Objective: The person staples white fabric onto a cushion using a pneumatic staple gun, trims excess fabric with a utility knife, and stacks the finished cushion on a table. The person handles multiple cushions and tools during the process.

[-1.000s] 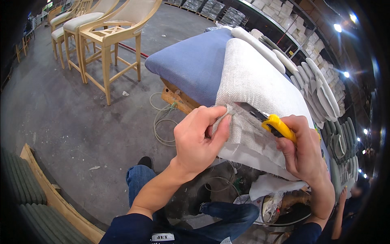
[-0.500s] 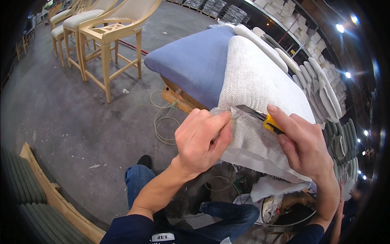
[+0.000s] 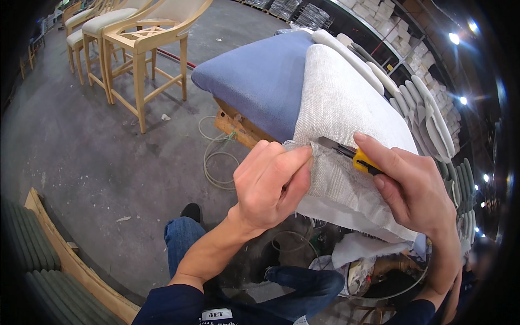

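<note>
Surface (image 3: 249, 81): blue cloth-covered padded top, rounded corner, wooden frame (image 3: 238, 130) showing under near edge. Directly on it: off-white woven-fabric cushion (image 3: 346, 103), right of the bare blue part, loose frayed cloth edge hanging at near side. Pale cushions (image 3: 352, 65) along far edge; can't tell if they rest on the surface. Floor (image 3: 130, 168): grey, stained. On it: light wooden chairs (image 3: 140, 70) upper left, coiled clear hose (image 3: 207, 168) beside the surface, red strip (image 3: 170, 58) behind nearest chair, small white scraps (image 3: 166, 117) scattered.
</note>
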`<state>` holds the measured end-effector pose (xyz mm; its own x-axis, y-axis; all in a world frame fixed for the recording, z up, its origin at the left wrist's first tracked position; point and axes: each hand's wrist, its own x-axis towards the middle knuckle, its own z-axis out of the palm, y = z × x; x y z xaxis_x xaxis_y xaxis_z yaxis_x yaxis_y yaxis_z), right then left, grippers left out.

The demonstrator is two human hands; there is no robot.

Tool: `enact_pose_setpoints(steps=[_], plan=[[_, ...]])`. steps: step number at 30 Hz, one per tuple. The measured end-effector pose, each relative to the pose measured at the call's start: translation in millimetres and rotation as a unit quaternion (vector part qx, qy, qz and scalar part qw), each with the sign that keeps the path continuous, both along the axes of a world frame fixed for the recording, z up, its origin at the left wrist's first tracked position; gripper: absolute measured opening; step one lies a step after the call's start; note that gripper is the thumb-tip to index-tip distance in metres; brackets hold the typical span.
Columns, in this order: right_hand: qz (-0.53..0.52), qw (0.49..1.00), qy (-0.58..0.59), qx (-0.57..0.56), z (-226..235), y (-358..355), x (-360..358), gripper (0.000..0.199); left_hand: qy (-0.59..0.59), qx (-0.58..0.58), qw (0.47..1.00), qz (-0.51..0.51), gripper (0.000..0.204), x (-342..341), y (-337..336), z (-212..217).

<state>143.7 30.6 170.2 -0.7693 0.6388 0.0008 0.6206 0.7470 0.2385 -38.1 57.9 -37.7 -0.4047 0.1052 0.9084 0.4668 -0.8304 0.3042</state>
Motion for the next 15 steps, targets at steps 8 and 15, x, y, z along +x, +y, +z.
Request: enact_pose_setpoints(steps=[8,15], plan=[[0.008,0.998,0.012,-0.067,12.4,9.0,-11.1,0.065,0.008,-0.011,1.0,-0.003,0.032,-1.3,-3.5,2.4],[-0.006,0.999,-0.014,-0.048,15.4,5.2,-8.7,0.066,0.009,0.007,1.0,-0.008,0.029,-3.4,1.5,-0.4]])
